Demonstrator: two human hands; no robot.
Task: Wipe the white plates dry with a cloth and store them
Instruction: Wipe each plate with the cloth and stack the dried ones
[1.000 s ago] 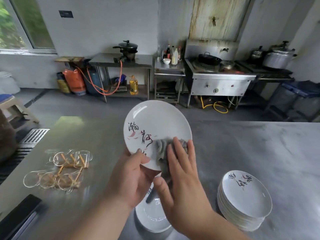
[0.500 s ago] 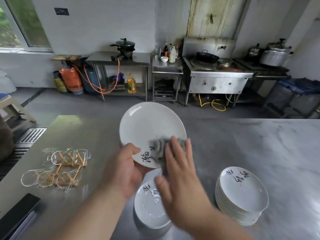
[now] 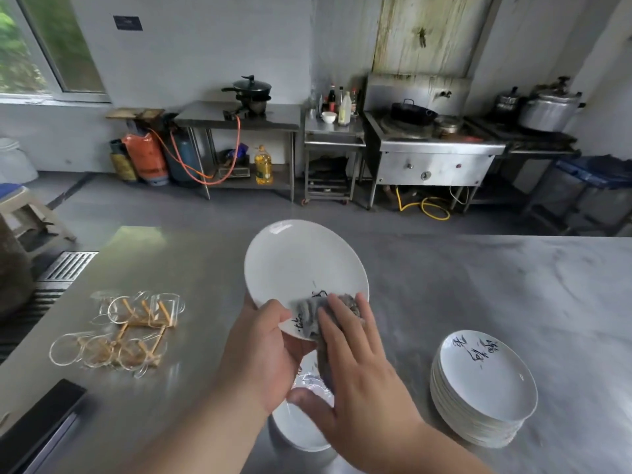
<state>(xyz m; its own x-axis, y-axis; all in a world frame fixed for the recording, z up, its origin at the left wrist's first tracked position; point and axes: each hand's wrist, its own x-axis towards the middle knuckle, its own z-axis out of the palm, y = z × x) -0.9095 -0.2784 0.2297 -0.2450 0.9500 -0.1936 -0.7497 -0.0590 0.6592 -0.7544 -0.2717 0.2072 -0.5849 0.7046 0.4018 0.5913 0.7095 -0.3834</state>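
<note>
Above the near edge of the counter [image 3: 444, 285], the left hand [image 3: 263, 354] grips a tilted plate [image 3: 301, 265] while straight fingers [image 3: 342, 331] of the right hand [image 3: 362, 381] press the cloth [image 3: 309, 314] on it: mid-wipe, stacking likely next.

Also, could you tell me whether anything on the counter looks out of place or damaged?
Only the clear glass pieces with wooden sticks, left on the counter, lie in a jumble. The plate stack looks tidy; no chips or spills visible.

Lower plate [image 3: 301, 431] partly behind right hand [image 3: 355, 378], held plate's lettering [image 3: 297, 323] half under cloth [image 3: 307, 311] — black object [image 3: 41, 422] edge-cropped.
</note>
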